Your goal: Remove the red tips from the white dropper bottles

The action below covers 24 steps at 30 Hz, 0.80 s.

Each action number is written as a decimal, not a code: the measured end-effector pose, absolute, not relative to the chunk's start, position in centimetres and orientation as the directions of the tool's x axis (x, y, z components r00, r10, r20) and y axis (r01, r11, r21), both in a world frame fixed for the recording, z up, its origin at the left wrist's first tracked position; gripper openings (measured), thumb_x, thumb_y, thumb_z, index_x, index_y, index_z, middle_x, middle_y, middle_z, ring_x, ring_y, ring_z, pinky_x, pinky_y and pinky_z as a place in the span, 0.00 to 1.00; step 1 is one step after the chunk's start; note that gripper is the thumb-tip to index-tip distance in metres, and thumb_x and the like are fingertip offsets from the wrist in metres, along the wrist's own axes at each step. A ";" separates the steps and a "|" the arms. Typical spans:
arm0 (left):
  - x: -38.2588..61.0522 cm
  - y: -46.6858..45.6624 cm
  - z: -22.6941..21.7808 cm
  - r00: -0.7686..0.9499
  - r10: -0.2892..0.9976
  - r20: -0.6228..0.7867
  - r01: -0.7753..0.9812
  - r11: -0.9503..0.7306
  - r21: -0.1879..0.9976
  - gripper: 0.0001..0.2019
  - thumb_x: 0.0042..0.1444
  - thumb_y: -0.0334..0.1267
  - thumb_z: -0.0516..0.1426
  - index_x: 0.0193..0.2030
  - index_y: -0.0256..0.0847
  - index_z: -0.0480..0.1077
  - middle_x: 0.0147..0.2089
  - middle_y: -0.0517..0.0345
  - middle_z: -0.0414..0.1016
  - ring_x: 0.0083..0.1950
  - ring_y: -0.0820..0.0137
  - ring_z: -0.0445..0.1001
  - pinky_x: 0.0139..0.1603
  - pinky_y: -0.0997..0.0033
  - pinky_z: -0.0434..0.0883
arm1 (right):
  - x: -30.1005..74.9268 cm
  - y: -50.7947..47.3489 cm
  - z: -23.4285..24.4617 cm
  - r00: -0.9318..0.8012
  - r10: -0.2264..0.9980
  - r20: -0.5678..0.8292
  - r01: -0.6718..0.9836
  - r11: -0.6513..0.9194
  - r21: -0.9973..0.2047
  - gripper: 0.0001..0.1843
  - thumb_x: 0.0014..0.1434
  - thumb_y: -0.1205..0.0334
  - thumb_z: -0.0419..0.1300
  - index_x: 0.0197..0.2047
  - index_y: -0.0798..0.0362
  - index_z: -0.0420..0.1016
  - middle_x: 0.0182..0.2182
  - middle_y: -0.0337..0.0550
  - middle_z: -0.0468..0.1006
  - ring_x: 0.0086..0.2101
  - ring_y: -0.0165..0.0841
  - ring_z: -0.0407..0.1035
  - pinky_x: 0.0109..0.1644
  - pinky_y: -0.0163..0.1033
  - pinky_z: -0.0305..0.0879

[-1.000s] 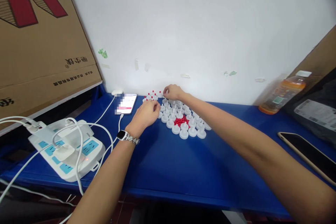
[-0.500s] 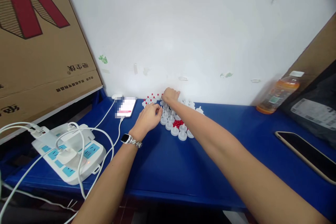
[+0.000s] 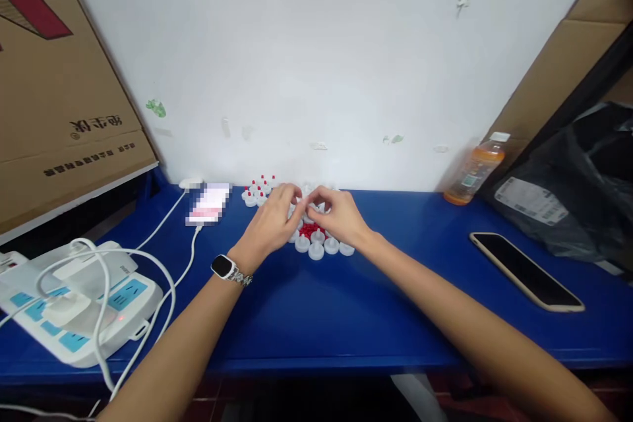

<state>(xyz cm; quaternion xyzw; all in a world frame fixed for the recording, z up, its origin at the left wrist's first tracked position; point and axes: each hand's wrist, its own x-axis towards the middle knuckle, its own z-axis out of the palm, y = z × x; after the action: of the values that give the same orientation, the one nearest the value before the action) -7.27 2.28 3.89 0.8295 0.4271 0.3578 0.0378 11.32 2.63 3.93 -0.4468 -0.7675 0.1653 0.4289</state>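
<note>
On the blue table [image 3: 316,316] lies a cluster of small white caps [image 3: 316,248] around a heap of tiny red pieces [image 3: 310,229]. A few white caps with red tips [image 3: 257,192] stand behind, near the wall. My left hand [image 3: 271,224], a watch on its wrist, and my right hand [image 3: 336,216] meet over the cluster, fingertips pinched together close to each other. What the fingers hold is too small to make out.
A white power strip [image 3: 84,306] with plugs and cables sits at the left edge. A charging phone [image 3: 208,204] lies behind it. A dark phone [image 3: 527,270], an orange drink bottle [image 3: 472,171] and a black bag [image 3: 568,198] are on the right. A cardboard box [image 3: 59,92] leans left.
My right hand has come back from the far caps near the wall to the cluster and now meets my left hand. The view has shifted to the right.
</note>
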 end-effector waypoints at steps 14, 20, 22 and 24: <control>-4.1 3.3 3.6 0.019 0.891 0.455 0.480 -0.407 0.777 0.21 0.73 0.47 0.36 0.30 0.44 0.56 0.25 0.61 0.59 0.28 0.69 0.61 0.32 0.67 0.64 | 15.2 1.4 3.2 -0.168 0.650 0.741 0.719 0.595 -0.359 0.12 0.60 0.70 0.53 0.45 0.51 0.73 0.46 0.49 0.77 0.48 0.41 0.72 0.54 0.43 0.67; -6.9 3.9 3.3 0.443 0.767 0.464 0.713 -0.615 0.337 0.17 0.69 0.47 0.49 0.38 0.43 0.75 0.44 0.51 0.73 0.49 0.59 0.68 0.56 0.53 0.66 | 16.7 3.3 3.0 0.023 0.781 0.624 0.673 0.450 -0.588 0.06 0.61 0.62 0.59 0.41 0.49 0.77 0.45 0.43 0.79 0.44 0.37 0.73 0.52 0.40 0.69; -7.1 3.8 3.0 0.484 0.771 0.414 0.724 -0.618 0.305 0.16 0.69 0.45 0.49 0.45 0.45 0.78 0.48 0.51 0.73 0.52 0.57 0.68 0.59 0.51 0.65 | 16.1 4.0 3.3 0.031 0.794 0.607 0.683 0.426 -0.593 0.07 0.59 0.58 0.62 0.40 0.50 0.80 0.47 0.45 0.77 0.46 0.38 0.73 0.52 0.41 0.69; -7.4 3.8 3.0 0.468 0.783 0.410 0.718 -0.608 0.341 0.16 0.68 0.41 0.49 0.48 0.45 0.79 0.49 0.50 0.73 0.53 0.58 0.69 0.60 0.52 0.66 | 15.2 5.0 3.9 0.001 0.822 0.569 0.696 0.408 -0.591 0.09 0.58 0.57 0.63 0.39 0.51 0.82 0.43 0.46 0.78 0.44 0.38 0.73 0.50 0.41 0.69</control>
<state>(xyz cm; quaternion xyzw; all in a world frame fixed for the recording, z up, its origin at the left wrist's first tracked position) -7.44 3.80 2.98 0.8547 0.4388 0.2707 0.0602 15.19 5.02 3.87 -0.5395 -0.7035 0.0689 0.4575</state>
